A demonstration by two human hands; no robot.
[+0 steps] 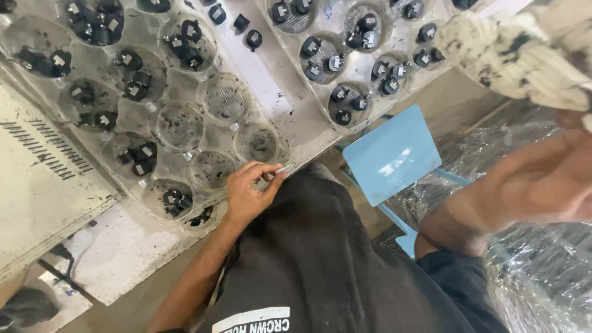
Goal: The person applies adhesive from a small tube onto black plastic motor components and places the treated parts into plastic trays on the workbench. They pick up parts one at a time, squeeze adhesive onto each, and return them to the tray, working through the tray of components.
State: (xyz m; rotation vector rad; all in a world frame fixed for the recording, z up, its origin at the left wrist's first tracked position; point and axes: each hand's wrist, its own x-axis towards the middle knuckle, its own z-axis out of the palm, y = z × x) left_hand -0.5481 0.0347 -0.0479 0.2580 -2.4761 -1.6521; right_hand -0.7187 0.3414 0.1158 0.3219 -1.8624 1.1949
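White worktable (277, 92), clear trays (185, 123) of black parts; left grip (250, 191) pinching tray edge; right unclear.

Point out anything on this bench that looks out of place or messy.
Three small black parts lie loose on the white strip between the two clear trays, outside any pocket. The near tray is smeared with dark grime, and several of its pockets hold only residue. The left hand pinches its edge.

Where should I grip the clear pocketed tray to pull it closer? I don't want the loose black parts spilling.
Probably pinch the clear tray by its flat near rim, coming from the body side, where the left hand's fingers sit. The rim is thin and bare; the round pockets hold the black parts.
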